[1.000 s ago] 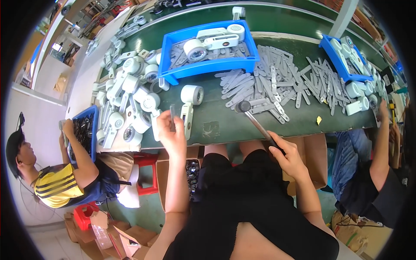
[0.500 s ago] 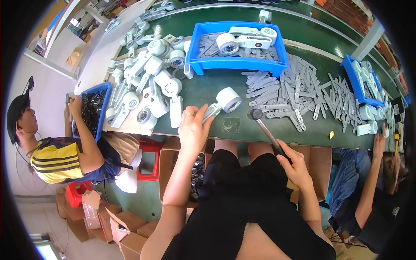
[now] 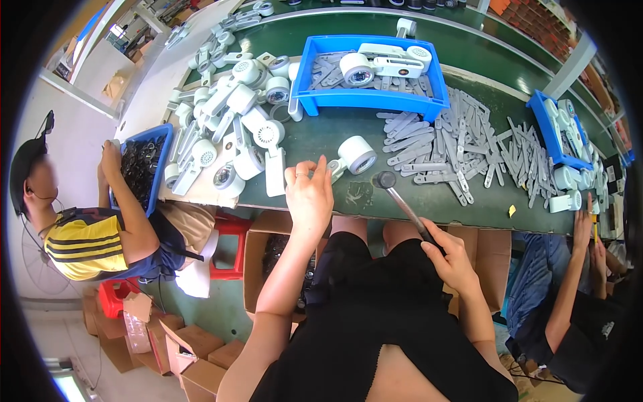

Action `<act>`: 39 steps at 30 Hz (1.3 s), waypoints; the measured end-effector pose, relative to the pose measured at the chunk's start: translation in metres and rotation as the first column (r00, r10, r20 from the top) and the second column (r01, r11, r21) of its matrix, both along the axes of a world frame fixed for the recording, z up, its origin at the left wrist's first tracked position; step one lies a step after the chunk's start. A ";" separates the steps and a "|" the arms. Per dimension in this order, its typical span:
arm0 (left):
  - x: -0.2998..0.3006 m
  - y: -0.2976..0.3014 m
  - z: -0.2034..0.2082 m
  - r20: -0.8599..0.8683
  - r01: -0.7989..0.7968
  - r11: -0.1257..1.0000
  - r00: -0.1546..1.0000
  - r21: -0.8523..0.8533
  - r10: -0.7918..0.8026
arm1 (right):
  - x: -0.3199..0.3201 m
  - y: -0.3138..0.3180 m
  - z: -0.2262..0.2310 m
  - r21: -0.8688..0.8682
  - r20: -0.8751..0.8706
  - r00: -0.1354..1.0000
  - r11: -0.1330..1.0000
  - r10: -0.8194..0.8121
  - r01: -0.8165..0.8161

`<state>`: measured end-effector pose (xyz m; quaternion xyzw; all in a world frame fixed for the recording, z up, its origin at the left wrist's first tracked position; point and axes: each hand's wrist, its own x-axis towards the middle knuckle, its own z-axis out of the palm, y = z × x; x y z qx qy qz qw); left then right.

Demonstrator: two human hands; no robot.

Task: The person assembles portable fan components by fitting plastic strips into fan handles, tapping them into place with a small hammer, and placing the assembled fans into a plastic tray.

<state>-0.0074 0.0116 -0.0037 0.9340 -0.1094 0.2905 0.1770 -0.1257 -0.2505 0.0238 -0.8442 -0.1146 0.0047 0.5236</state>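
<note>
On the near edge of the green worktable, my left hand (image 3: 309, 198) is closed at the handle end of a white device with a drum-shaped head (image 3: 357, 154); the fingers hide most of that handle. The head has a grey rim and a shiny round face turned to the right. My right hand (image 3: 450, 253) grips the dark end of a hammer (image 3: 410, 209). Its dark round head is just above the table edge, below and right of the device's head, apart from it.
Similar white devices (image 3: 244, 100) are heaped at left. A blue tray (image 3: 375, 104) holds grey strips and white devices; loose grey strips (image 3: 462, 144) lie at right. A co-worker (image 3: 100, 221) sits left beside a blue bin (image 3: 165, 161); another person's arm (image 3: 569, 281) is at right.
My left hand has shifted slightly right and its fingers now point more upward. The device has moved slightly right. The hammer head has moved a little left and down.
</note>
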 end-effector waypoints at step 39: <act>0.003 0.005 -0.009 -0.031 0.074 0.860 0.994 -0.505 -0.103 | 0.080 0.046 0.030 -0.216 0.104 0.978 0.964 0.183 -0.157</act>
